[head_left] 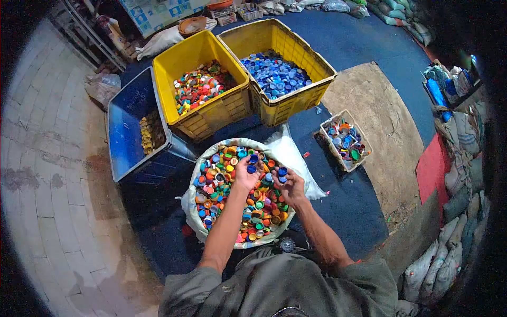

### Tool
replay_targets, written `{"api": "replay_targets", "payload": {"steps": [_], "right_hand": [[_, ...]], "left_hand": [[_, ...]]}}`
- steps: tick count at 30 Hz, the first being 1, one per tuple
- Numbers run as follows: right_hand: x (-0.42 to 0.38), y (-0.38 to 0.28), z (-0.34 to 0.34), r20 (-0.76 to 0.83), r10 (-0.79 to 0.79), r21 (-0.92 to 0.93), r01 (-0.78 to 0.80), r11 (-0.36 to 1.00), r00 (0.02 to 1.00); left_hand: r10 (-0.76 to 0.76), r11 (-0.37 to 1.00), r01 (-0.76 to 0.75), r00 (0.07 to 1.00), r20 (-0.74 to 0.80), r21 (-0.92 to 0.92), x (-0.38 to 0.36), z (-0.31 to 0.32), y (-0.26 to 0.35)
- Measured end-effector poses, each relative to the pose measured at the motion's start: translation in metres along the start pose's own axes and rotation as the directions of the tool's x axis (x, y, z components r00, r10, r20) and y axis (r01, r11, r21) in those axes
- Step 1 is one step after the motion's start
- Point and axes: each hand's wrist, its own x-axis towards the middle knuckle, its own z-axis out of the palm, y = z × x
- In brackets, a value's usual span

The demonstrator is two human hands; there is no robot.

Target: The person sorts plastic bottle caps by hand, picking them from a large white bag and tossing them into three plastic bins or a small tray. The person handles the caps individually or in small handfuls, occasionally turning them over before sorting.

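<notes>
Two bare forearms reach forward from grey-green sleeves and meet over a white sack whose mouth is rolled open and heaped with mixed-colour bottle caps. The left hand is raised a little above the pile, wrist straight, its fingers curled together around a blue cap with another blue cap showing at the fingertips. The right hand sits just beside it, wrist bent inward, fingers closed on a small cluster of blue caps held at the fingertips. The two hands are near each other but apart, both over the far-right part of the heap.

Beyond the sack stand two yellow crates side by side: the left yellow crate holds mixed red, green and orange caps, the right yellow crate holds caps that are almost all blue. Left of these a dark blue bin holds a small pile of yellowish caps at its bottom. To the right of the sack, well apart from the hands, a small pale basket holds assorted caps. Everything rests on a dark blue floor mat, with a brown mat further right and tiled paving on the left.
</notes>
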Motion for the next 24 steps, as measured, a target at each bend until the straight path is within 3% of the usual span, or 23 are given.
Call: {"api": "replay_targets", "payload": {"steps": [1, 3, 5, 7, 9, 11, 12, 15, 18, 19, 23, 24], "right_hand": [[0.008, -0.007, 0.006, 0.003, -0.019, 0.013, 0.019, 1.000, 1.000], [0.041, -0.023, 0.002, 0.068, -0.027, -0.015, 0.029, 0.999, 0.997], [0.071, -0.044, 0.027, 0.057, -0.137, 0.085, 0.132, 0.988, 0.989], [0.108, -0.084, 0.054, 0.283, -0.174, 0.076, 0.159, 0.984, 0.943], [0.135, -0.119, 0.099, 0.216, -0.259, 0.142, 0.232, 0.962, 0.941], [0.133, -0.150, 0.156, 0.112, -0.255, 0.172, 0.234, 0.957, 0.961], [0.159, -0.158, 0.152, 0.082, -0.233, 0.162, 0.217, 0.963, 0.969], [0.199, -0.166, 0.136, -0.036, -0.199, 0.160, 0.202, 0.966, 0.979], [0.175, -0.152, 0.108, -0.048, -0.255, 0.134, 0.259, 0.956, 0.966], [0.152, -0.143, 0.108, -0.130, -0.256, 0.121, 0.272, 0.955, 0.958], [0.127, -0.097, 0.022, 0.051, -0.263, 0.136, 0.254, 0.958, 0.964], [0.113, -0.085, 0.010, -0.038, -0.251, 0.098, 0.254, 0.962, 0.967]], "left_hand": [[-0.002, 1.000, 0.002, 0.999, 0.037, -0.007, 0.009, 0.003, -0.001], [-0.063, 0.998, 0.060, 0.992, -0.106, -0.035, 0.045, 0.013, 0.000], [-0.100, 0.971, 0.087, 0.994, -0.048, -0.224, 0.078, 0.041, 0.005], [-0.031, 0.988, 0.028, 0.999, -0.017, -0.151, 0.107, 0.089, 0.021], [0.003, 0.998, 0.007, 0.988, 0.157, -0.062, 0.130, 0.138, 0.045], [0.079, 0.990, -0.044, 0.960, 0.267, -0.133, 0.133, 0.188, 0.059], [0.082, 0.994, -0.057, 0.953, 0.292, -0.091, 0.123, 0.202, 0.064], [0.018, 0.994, 0.006, 0.975, 0.222, -0.105, 0.131, 0.193, 0.085], [0.136, 0.988, -0.142, 0.984, 0.118, 0.052, 0.104, 0.151, 0.088], [0.156, 0.983, -0.161, 0.986, 0.054, 0.085, 0.098, 0.132, 0.090], [0.339, 0.864, -0.266, 0.935, -0.104, 0.427, 0.060, 0.051, 0.075], [0.380, 0.819, -0.330, 0.925, -0.013, 0.469, 0.057, 0.021, 0.069]]}}
